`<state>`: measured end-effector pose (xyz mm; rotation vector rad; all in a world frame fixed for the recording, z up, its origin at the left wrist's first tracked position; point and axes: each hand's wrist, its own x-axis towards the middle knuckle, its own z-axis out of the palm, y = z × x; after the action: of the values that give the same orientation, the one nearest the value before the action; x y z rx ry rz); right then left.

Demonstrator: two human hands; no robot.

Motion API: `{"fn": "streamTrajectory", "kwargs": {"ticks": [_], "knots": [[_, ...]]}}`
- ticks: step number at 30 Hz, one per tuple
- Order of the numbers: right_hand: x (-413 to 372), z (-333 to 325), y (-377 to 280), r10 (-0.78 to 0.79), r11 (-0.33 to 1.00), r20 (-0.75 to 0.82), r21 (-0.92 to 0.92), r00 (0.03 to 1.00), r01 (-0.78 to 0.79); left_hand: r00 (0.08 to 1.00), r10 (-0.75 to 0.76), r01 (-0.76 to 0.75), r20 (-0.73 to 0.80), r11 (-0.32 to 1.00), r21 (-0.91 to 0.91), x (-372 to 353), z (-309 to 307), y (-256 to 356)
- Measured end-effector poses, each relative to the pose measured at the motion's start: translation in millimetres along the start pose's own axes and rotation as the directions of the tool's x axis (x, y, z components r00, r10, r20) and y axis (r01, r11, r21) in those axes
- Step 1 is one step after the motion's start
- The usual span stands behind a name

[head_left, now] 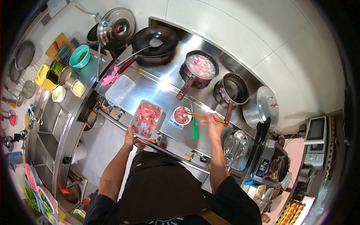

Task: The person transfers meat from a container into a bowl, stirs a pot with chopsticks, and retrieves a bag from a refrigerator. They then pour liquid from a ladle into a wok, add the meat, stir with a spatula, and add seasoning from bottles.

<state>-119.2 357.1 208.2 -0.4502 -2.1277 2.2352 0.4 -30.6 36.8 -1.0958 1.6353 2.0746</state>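
Plastic tub: clear, at front edge of steel counter, full of raw meat; likely light, walls flexible; grip at rim.
Left hand: closed on tub's near corner.
Right hand: pinching chopsticks.
Bowl: beside tub, under chopstick tips; contents soft, slippery.

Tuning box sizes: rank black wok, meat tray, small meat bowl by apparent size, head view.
1. black wok
2. meat tray, held by left hand
3. small meat bowl, at the right hand's chopsticks
Wok is farther, so its lead holds.

Bowl right of meat tray; chopsticks over bowl.
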Motion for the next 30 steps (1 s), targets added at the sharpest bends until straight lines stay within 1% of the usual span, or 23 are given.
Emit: {"fn": "streamTrajectory", "kwargs": {"ticks": [4,7,8,14,16,23,30], "knots": [[4,7,0,0.042,0.993,0.036,-0.111,0.998,-0.037,0.999,0.022,-0.023,-0.043,1.0,-0.019,13,-3,-10],[18,2,34,0.083,0.98,0.171,-0.193,0.982,-0.049,0.997,0.028,-0.03,-0.072,0.999,-0.028,14,-2,-12],[20,-1,38,0.078,0.982,0.148,-0.183,0.986,-0.05,0.996,0.03,-0.033,-0.08,0.999,-0.03,15,-1,-12],[7,3,5,0.05,0.986,0.052,-0.16,0.997,-0.041,0.998,0.03,-0.033,-0.048,0.998,-0.061,10,-1,-6],[4,1,-1,0.036,0.988,0.012,-0.148,0.999,-0.034,0.998,0.036,-0.039,-0.06,0.997,-0.061,10,-1,-7],[-9,-12,4,0.024,0.991,-0.007,-0.135,1.0,-0.025,0.999,0.006,-0.007,-0.049,1.0,-0.023,22,-9,-17],[-8,-11,13,0.037,0.988,-0.027,-0.146,0.999,-0.041,0.999,0.028,-0.028,-0.042,0.999,-0.018,18,-7,-15]]}}
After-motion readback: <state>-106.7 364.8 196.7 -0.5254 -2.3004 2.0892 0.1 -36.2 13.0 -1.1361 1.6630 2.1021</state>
